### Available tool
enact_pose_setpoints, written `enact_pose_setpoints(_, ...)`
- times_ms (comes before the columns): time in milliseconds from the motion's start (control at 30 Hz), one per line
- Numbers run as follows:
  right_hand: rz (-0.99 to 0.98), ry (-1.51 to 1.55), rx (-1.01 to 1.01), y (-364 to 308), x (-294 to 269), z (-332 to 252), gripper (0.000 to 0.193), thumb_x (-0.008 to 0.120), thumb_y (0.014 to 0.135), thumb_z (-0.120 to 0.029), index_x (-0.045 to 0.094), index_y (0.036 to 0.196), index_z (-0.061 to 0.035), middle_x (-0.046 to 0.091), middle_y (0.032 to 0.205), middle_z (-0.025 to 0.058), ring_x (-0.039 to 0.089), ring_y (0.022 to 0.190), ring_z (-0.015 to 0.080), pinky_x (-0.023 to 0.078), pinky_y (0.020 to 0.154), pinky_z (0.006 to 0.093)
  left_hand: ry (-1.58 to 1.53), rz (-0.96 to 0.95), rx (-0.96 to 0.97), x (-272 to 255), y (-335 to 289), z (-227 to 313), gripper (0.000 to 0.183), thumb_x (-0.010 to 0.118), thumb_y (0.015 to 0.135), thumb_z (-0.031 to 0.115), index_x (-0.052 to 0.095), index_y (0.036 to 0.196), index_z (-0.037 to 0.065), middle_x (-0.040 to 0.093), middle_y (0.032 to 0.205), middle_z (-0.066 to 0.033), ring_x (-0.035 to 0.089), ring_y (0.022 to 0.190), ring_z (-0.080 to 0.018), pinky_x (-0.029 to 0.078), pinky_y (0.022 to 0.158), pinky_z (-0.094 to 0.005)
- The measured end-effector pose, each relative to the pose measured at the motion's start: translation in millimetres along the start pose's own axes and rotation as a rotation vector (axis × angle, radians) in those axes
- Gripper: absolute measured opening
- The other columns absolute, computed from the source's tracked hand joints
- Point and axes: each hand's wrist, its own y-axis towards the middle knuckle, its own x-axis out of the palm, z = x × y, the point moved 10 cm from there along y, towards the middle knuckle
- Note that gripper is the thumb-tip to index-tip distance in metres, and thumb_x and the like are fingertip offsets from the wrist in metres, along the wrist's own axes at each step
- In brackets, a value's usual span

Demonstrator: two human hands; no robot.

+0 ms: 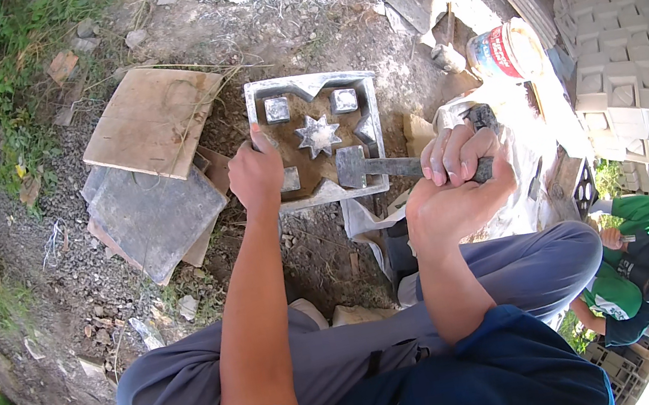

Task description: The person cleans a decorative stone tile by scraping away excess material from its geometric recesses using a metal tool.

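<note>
A square metal mould lies in front of me, with block-shaped cores near its corners and an eight-pointed star core in the middle. Brown material shows between these pieces. My left hand is closed over the mould's left wall, thumb on top. In my right hand is a hammer, gripped by its handle. Its grey, block-shaped head is over the mould's lower right corner and hides the core there; whether it touches cannot be told.
Flat boards are stacked on the ground at the left. A bucket stands at the upper right, near whitish sheeting. Pale concrete blocks are piled high at the right. A person in green and dark clothes is at the lower right.
</note>
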Motion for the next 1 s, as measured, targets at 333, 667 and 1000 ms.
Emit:
enact_pose_setpoints(333,-0.239,-0.303,-0.394,-33,22,-11,0.048,0.029,0.107,-0.041,0.036,0.07,-0.0114,0.03,0.055,0.0012,0.03,0.049,0.012,0.031,0.044,0.0245,-0.011,-0.013,-0.007,4,4,-8,0.065,0.031,0.101,0.053,0.073,0.094,0.003,0.069,0.093,-0.0276,0.063,0.094,-0.0491,0.05,0.086,-0.0557)
enact_pose_setpoints(667,-0.218,-0.358,-0.344,-22,34,4,0.044,0.039,0.104,-0.039,0.034,0.069,-0.0124,0.03,0.056,-0.0003,0.028,0.047,0.0108,0.027,0.039,0.0255,-0.007,0.005,0.0,0,3,-4,0.065,0.032,0.102,0.052,0.072,0.092,0.002,0.069,0.092,-0.0273,0.064,0.092,-0.0486,0.051,0.083,-0.0546)
enact_pose_setpoints(1000,-0.139,-0.293,-0.281,-15,42,7,0.045,0.043,0.104,-0.036,0.03,0.067,-0.0122,0.029,0.054,-0.0003,0.024,0.045,0.0091,0.022,0.038,0.0259,-0.005,0.0,0.016,4,5,-6,0.064,0.034,0.101,0.051,0.072,0.093,0.001,0.069,0.09,-0.0266,0.066,0.09,-0.0466,0.052,0.082,-0.0535)
